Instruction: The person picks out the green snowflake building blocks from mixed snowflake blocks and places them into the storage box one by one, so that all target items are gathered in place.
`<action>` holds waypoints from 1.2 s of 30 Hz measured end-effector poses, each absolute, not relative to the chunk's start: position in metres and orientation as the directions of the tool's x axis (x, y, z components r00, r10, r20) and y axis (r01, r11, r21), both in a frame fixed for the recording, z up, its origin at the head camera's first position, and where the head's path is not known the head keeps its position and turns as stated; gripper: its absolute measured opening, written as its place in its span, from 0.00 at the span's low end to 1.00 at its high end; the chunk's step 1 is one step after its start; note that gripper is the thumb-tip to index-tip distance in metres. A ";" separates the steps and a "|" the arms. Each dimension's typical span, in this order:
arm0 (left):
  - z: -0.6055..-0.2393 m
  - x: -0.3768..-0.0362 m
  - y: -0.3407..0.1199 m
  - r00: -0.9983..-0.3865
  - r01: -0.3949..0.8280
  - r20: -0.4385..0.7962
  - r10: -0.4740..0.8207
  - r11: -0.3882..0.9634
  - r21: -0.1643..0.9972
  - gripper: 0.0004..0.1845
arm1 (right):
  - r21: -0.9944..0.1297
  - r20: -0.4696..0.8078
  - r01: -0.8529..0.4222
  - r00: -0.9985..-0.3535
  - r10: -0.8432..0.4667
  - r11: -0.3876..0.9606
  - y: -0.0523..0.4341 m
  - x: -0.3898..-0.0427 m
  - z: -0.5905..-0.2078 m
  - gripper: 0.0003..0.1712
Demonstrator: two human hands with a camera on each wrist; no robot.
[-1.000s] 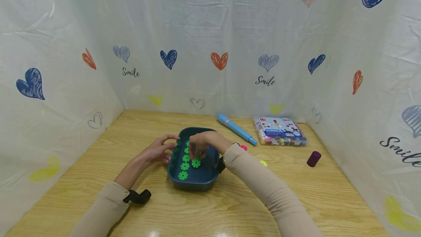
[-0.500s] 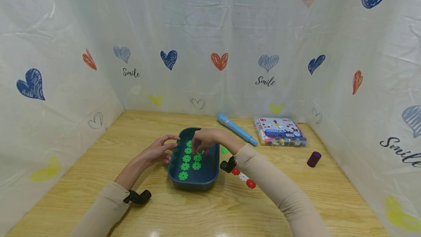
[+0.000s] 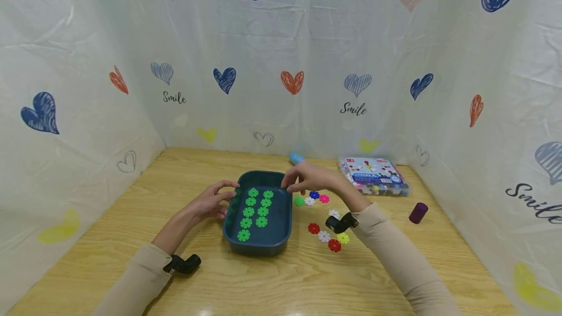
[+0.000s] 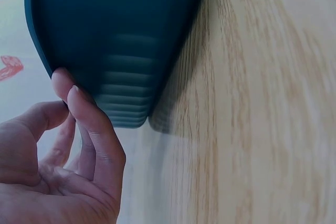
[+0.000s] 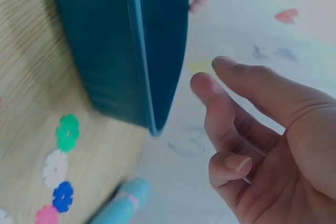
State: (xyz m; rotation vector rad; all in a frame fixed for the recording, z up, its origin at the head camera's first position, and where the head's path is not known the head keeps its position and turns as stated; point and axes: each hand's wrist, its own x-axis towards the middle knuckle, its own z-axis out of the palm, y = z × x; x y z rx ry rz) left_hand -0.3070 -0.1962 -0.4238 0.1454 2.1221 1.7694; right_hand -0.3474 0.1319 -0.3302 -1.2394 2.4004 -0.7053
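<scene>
A dark teal plastic box (image 3: 259,247) sits on the table, with green snowflake discs (image 3: 247,223) lying in two lengthwise rows on its floor. My left hand (image 3: 210,201) pinches its left rim; the left wrist view shows the fingertips (image 4: 79,98) against the edge. My right hand (image 3: 309,177) hovers by the far right corner of the box. In the right wrist view, its loosely bent fingers (image 5: 220,114) hold nothing and stand apart from the box wall.
Right of the box lie loose snowflake discs: green (image 3: 299,201), blue (image 3: 314,194), pink (image 3: 324,199), red (image 3: 334,245), yellow (image 3: 343,238) and white (image 3: 324,236). Behind are a light blue microphone-shaped stick (image 3: 296,158) and a clear bead case (image 3: 373,176). A purple cylinder (image 3: 418,212) stands far right.
My right hand has placed green discs in the second row, then lifted and moved right out of the box, baring both rows and the loose discs. My left hand has stayed at the rim.
</scene>
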 end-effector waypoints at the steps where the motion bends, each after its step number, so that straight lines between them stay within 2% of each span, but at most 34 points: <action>1: -0.423 -0.307 -0.196 -0.925 -0.156 -0.216 0.314 0.205 0.966 0.23 | -0.590 -0.071 -0.639 -0.567 -0.821 0.493 0.138 -0.347 -0.330 0.11; 10: -0.421 -0.307 -0.199 -0.924 -0.152 -0.211 0.318 0.201 0.968 0.24 | -0.574 0.035 -0.636 -0.648 -0.760 0.516 0.178 -0.352 -0.354 0.10; 19: -0.425 -0.307 -0.199 -0.924 -0.165 -0.220 0.311 0.193 0.967 0.24 | -0.610 0.033 -0.602 -0.669 -0.742 0.516 0.190 -0.363 -0.389 0.14; 27: -0.424 -0.305 -0.199 -0.924 -0.156 -0.212 0.319 0.193 0.969 0.26 | -0.630 0.012 -0.574 -0.680 -0.733 0.523 0.186 -0.367 -0.401 0.16; 36: -0.425 -0.307 -0.198 -0.922 -0.155 -0.211 0.325 0.190 0.969 0.26 | -0.511 -0.004 -0.615 -0.696 -0.718 0.600 0.175 -0.371 -0.410 0.18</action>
